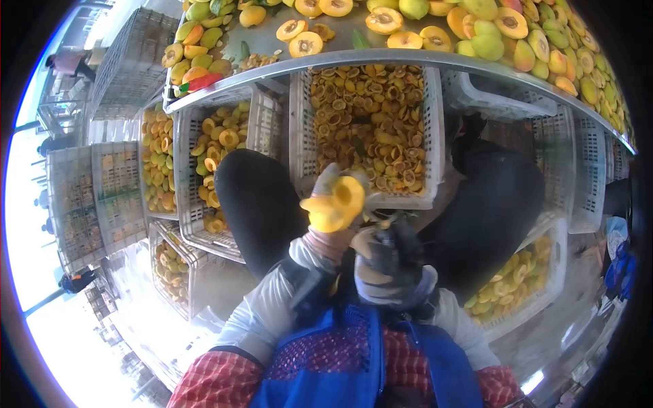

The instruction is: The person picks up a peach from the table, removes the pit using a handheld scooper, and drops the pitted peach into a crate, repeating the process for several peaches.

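Note:
In my gloved left hand (330, 234) are pieces of a cut yellow peach (348, 197), with the hollow of one half facing up. My right hand (393, 266), in a grey and dark glove, is closed close beside it. A thin, blurred thing shows at its fingertips, too smeared to name. Below both hands, between my knees, stands a white crate (435, 136) full of brownish peach scraps (367, 122) and ring-shaped cut pieces.
A metal table (265, 68) ahead bears whole and halved peaches (305, 44). A red-handled thing (202, 83) lies at its left edge. Crates of peach halves (228, 139) stand left, another crate (559, 272) right. Stacked crates (129, 68) rise far left, with a person (68, 64) beyond.

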A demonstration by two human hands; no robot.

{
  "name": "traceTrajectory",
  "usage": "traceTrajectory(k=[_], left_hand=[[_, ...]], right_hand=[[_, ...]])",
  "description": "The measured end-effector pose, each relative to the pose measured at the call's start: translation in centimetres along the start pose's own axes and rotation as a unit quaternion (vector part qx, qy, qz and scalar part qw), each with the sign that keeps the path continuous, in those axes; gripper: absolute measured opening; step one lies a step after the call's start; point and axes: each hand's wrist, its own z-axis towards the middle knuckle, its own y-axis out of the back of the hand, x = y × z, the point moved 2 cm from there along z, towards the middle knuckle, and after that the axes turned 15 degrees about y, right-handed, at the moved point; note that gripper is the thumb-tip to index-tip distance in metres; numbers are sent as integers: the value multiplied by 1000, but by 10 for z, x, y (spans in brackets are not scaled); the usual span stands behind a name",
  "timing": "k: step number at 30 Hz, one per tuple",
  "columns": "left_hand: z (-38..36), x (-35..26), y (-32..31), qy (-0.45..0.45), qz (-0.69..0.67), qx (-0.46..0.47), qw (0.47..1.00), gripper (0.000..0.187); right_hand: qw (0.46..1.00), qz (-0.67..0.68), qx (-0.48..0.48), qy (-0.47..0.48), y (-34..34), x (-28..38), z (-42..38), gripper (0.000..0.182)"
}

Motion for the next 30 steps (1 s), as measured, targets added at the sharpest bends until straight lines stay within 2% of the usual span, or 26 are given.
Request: traceTrajectory(k=[1, 3, 4, 5, 6, 8, 9, 12, 15, 17, 18, 19, 20, 22, 25, 27, 28, 29, 30], left_hand=[[-17, 3, 2, -80, 44, -275, 957, 43], [-24, -4, -13, -197, 196, -298, 913, 40], [-31, -12, -14, -85, 82, -231, 966, 39], [-35, -13, -13, -127, 106, -265, 950, 41], [-39, -17, -17, -121, 168, -285, 936, 41], [-50, -28, -27, -101, 295, -320, 895, 42], [-50, -33, -15, -134, 406, -281, 859, 42], [-73, -27, -10, -69, 577, -298, 757, 38], [-108, -36, -48, -218, 527, -329, 753, 24], [-127, -63, -37, -371, 475, -348, 719, 27], [-140, -85, -26, -407, 469, -372, 690, 28], [-150, -102, -28, -418, 496, -438, 623, 26], [-161, -125, -3, -419, 545, -496, 531, 27], [-171, -152, 0, -283, 720, -613, 163, 30], [-141, -179, -25, -382, 734, -552, 106, 28], [-96, -181, -70, -452, 704, -485, 253, 24], [-70, -183, -91, -443, 697, -448, 343, 22], [-41, -193, -101, -413, 725, -448, 320, 23], [-9, -203, -114, -369, 754, -458, 293, 33]], right_hand=[[999, -37, 22, 0, -9, 2, 1, 51], [995, -46, -63, 63, 13, 10, -7, 52], [989, -48, -108, 91, 27, 15, -12, 53], [984, -59, -141, 95, 35, 17, -13, 55], [988, -38, -129, 81, 38, 19, -11, 55], [993, 1, -99, 58, 38, 21, -5, 56], [986, -46, -143, 79, 41, 23, -7, 56], [975, -114, -167, 93, 44, 30, -7, 55], [916, -260, -280, 121, 45, 34, -9, 54], [942, -183, -262, 104, 54, 39, -10, 54], [951, -145, -255, 93, 59, 42, -12, 53], [952, -139, -256, 97, 63, 44, -12, 52], [950, -141, -261, 101, 66, 46, -13, 52], [946, -139, -273, 107, 71, 48, -14, 52], [886, -246, -371, 127, 53, 45, -5, 52], [839, -313, -422, 139, 51, 44, -2, 51], [821, -334, -440, 143, 52, 44, 0, 49], [802, -356, -457, 147, 52, 44, 3, 48], [798, -362, -458, 151, 51, 44, 6, 48]])
